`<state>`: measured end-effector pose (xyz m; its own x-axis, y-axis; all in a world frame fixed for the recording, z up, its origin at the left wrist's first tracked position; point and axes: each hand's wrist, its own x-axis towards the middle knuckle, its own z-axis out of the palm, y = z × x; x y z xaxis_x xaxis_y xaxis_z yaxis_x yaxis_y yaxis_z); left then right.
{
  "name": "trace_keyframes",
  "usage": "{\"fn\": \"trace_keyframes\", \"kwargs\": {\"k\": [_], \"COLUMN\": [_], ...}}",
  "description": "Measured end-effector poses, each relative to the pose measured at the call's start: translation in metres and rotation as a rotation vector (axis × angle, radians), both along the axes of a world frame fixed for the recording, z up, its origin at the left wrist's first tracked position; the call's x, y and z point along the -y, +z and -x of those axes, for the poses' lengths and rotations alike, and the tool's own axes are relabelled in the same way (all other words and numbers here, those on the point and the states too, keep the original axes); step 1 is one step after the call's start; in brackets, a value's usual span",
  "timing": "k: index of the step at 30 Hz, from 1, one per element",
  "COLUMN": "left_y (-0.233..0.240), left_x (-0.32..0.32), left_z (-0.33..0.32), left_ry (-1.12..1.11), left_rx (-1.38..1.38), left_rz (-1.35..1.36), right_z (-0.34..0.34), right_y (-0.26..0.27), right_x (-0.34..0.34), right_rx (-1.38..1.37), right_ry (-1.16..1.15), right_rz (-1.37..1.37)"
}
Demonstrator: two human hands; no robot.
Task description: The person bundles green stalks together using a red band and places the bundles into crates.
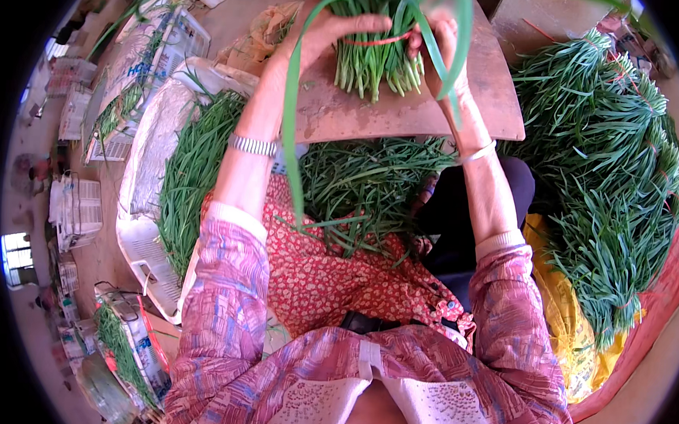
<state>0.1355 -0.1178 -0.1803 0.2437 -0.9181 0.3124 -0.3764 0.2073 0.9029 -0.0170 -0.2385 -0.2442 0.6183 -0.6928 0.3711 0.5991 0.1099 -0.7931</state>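
Observation:
A thick bunch of green garlic chives (374, 74) is held over the wooden board (343, 115), cut stem ends towards me. A red band (375, 41) crosses the stems. My left hand (330, 32) grips the bunch from the left, thumb laid over the stems. On the other side my right hand (438, 37) pinches the red band at the bunch's edge; some of its fingers are hidden or blurred. One long loose leaf (291, 113) hangs past my left forearm, and another bent leaf (460, 41) passes before my right hand.
Loose leaves (369, 179) lie below the board, over my red floral apron (325, 279). A white plastic crate (155, 278) with chives stands left. Tied bunches (597, 155) are heaped right, beside a yellow sack (561, 329) and red sheet (652, 328). More crates (75, 206) stand farther left.

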Motion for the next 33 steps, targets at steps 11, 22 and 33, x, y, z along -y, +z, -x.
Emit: {"fn": "trace_keyframes", "kwargs": {"k": [11,22,33], "left_y": [0.085,-0.007,-0.014], "left_x": [0.076,-0.021,-0.042], "left_z": [0.004,0.079,0.025], "left_ry": [-0.517,0.231,0.119], "left_rx": [-0.389,1.033,1.216], "left_rz": [-0.336,-0.212,-0.283], "right_z": [0.04,0.039,-0.017], "right_y": [0.037,0.019,0.033], "right_x": [-0.061,-0.023,0.004], "right_rx": [0.34,-0.603,-0.363], "right_ry": [-0.021,-0.347,0.184], "right_rz": [-0.089,0.513,0.086]}}
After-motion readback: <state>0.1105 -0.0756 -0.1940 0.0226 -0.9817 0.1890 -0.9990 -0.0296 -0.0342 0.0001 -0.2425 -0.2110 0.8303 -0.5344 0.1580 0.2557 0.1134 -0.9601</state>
